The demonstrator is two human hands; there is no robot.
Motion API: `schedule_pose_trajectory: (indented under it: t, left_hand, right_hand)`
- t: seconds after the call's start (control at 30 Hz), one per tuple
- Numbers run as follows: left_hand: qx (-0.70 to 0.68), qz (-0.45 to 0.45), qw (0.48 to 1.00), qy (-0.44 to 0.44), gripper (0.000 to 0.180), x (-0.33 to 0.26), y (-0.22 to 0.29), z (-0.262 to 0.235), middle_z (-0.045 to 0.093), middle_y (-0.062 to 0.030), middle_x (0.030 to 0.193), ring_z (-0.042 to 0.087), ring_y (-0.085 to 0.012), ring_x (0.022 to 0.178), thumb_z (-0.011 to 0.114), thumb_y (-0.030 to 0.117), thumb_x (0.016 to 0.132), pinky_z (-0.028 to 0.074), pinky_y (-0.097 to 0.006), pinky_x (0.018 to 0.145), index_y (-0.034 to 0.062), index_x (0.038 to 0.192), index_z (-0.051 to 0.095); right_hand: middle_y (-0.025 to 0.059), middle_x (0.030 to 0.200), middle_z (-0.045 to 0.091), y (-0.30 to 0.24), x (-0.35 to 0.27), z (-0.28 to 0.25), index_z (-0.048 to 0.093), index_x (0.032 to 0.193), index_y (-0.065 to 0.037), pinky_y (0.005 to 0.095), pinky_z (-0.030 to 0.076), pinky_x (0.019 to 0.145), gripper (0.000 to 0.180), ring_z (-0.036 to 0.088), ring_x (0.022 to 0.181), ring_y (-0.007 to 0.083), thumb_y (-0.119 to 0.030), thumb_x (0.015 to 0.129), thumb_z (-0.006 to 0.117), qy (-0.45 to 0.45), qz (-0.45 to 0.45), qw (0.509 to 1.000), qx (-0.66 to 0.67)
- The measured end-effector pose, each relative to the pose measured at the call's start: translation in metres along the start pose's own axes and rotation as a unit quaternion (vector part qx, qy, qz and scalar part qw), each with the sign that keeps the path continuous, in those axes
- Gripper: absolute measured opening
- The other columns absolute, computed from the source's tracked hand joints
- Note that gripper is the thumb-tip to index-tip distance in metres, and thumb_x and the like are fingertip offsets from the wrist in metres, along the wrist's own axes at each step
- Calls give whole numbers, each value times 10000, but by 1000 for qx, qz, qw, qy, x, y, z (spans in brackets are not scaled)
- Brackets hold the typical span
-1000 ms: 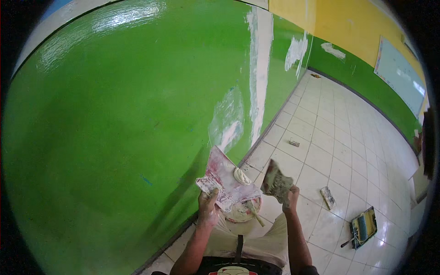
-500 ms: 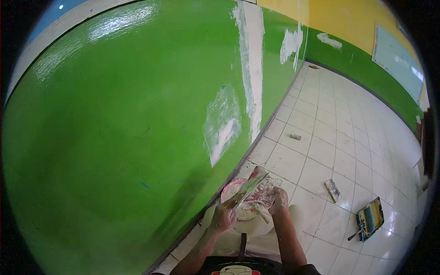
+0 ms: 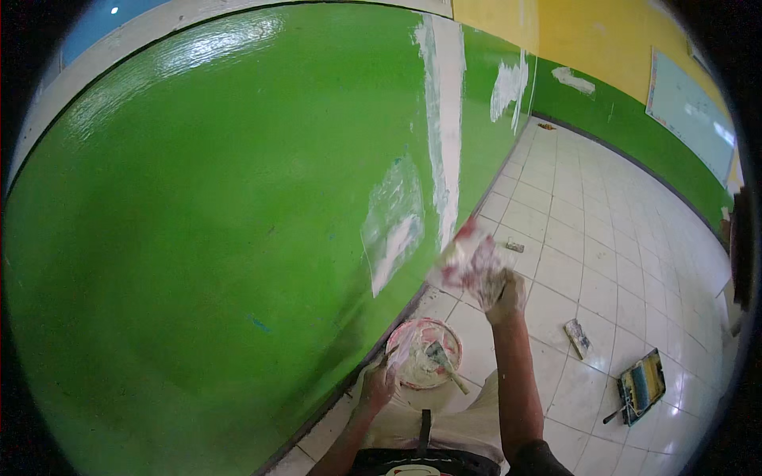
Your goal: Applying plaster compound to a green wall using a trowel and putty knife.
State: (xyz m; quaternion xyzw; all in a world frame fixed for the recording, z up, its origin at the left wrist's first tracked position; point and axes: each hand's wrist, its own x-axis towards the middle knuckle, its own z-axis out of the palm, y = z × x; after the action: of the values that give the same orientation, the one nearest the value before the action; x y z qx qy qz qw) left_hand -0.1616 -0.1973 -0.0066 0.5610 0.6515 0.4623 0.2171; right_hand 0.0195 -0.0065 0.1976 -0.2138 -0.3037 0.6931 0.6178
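My right hand [image 3: 508,297] is closed round the near edge of a flat red putty board [image 3: 472,258]. Pale filler is smeared over the board, which is blurred by motion and held up in front of the wall's lower edge. Lower and to the left, my left hand [image 3: 379,386] is closed at the rim of a round bucket [image 3: 456,343]. From its fingers a pale flat filling blade [image 3: 403,349] extends over the bucket, its outline smeared. Whitish filler coats the inside of the bucket. A putty knife [image 3: 448,367] leans in it, handle over the near rim.
White filler patches [image 3: 449,119] mark the green wall [image 3: 198,198] on the left. On the tiled floor [image 3: 548,278] lie a small block [image 3: 514,247], a larger whitish block [image 3: 577,339] and a paint tray [image 3: 652,377] with a roller [image 3: 625,401]. A pale board [image 3: 690,115] hangs on the far wall.
My right hand has lifted the putty board up and away from above the bucket. My left hand and its blade have parted from the board and dropped beside the bucket, uncovering it.
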Motion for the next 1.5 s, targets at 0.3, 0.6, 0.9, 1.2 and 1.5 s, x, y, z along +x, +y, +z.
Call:
schedule_pose_trajectory:
  t: [0.3, 0.6, 0.9, 1.2, 1.5]
  left_hand:
    - [-228, -63, 965, 115, 285, -17, 9, 5, 644, -185, 828, 628, -275, 753, 575, 241, 892, 469, -369, 670, -19, 1005, 600]
    - [-297, -126, 938, 124, 290, -24, 20, -22, 610, -96, 797, 544, -178, 699, 567, 268, 905, 441, -346, 637, -16, 956, 591]
    - [-365, -141, 913, 118, 265, -13, 19, -13, 589, -49, 876, 514, -149, 805, 600, 253, 892, 425, -329, 747, 2, 974, 582]
    - [-476, -196, 850, 113, 282, -27, 34, -31, 578, -21, 972, 514, -135, 866, 623, 223, 875, 427, -316, 784, 17, 1059, 566]
    - [-528, -168, 824, 116, 247, -19, 29, -17, 574, 12, 957, 507, -103, 846, 628, 205, 878, 423, -293, 761, 52, 1062, 569]
  right_hand:
    - [235, 767, 630, 19, 123, 178, 620, 981, 41, 407, 456, 602, 189, 617, 662, 337, -61, 843, 540, -42, -522, 718, -458]
    - [223, 949, 652, 131, -31, 162, 603, 1074, 30, 401, 503, 711, 258, 646, 837, 364, -10, 820, 588, -165, -501, 698, -483]
    - [74, 840, 641, 14, 88, 125, 612, 964, 48, 284, 482, 590, 204, 590, 691, 135, -144, 905, 576, -11, -297, 883, -363]
    - [68, 822, 659, 20, 92, 193, 650, 955, 36, 280, 473, 558, 197, 584, 635, 131, -48, 785, 598, -100, -266, 909, -304]
    - [216, 1056, 646, 89, -81, 182, 616, 1111, -13, 393, 541, 791, 423, 668, 912, 321, 44, 692, 606, -265, -434, 699, -502]
